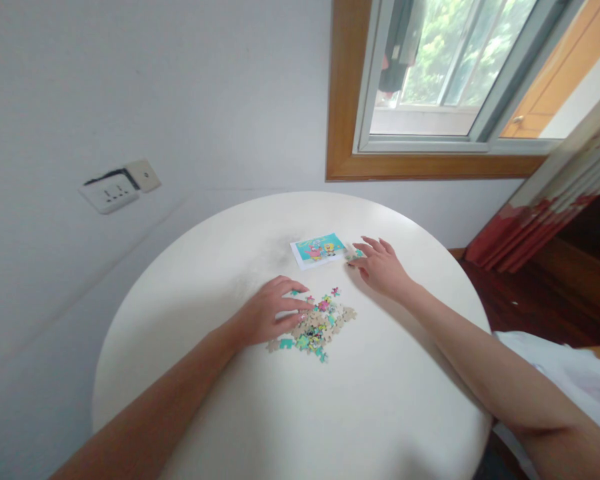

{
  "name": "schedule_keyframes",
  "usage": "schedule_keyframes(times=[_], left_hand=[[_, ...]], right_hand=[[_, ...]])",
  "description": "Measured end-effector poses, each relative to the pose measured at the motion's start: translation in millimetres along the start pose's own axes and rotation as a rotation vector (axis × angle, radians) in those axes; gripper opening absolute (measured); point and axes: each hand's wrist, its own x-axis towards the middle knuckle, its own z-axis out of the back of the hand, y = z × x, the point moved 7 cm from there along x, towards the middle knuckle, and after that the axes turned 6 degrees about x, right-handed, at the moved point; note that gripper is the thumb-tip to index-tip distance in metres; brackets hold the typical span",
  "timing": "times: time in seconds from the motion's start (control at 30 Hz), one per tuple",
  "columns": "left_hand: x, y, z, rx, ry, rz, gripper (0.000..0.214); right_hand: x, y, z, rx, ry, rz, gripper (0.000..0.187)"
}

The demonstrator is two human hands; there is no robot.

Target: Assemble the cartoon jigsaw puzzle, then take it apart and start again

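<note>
A heap of small, mostly teal and beige jigsaw pieces (316, 328) lies near the middle of a round white table (220, 280). My left hand (271, 311) rests flat at the heap's left edge, fingers stretched out over the nearest pieces. A small teal cartoon picture card (319, 249) lies farther back. My right hand (380, 265) lies just right of the card, fingers spread, fingertips on a few joined puzzle pieces (353, 253) beside the card.
The table stands against a white wall with a power socket (111, 192) at the left. A wood-framed window (430, 87) is above the far right. A red and cream curtain (545, 213) hangs over the dark wooden floor at the right.
</note>
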Motion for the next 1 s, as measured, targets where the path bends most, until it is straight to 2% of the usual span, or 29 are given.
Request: schedule_keyframes(times=[0.1, 0.27, 0.43, 0.67, 1.0], left_hand=[[0.1, -0.5, 0.5, 0.000, 0.003, 0.004, 0.026], [-0.1, -1.5, 1.6, -0.008, -0.002, 0.004, 0.026], [0.0, -1.8, 1.4, -0.017, -0.001, 0.000, 0.025], [0.5, -1.0, 0.3, -0.020, 0.011, 0.012, 0.026], [0.8, -1.2, 0.0, -0.017, 0.009, 0.010, 0.025]], right_hand=[[2.4, 3.7, 4.9, 0.138, -0.023, 0.005, 0.029], [-0.8, 33.4, 14.2, 0.364, 0.063, 0.238, 0.012], [-5.0, 44.7, 14.9, 0.356, 0.149, 0.251, 0.017], [-9.5, 58.7, 16.1, 0.521, 0.192, 0.391, 0.014], [-11.4, 72.3, 6.5, 0.582, 0.226, 0.436, 0.010]])
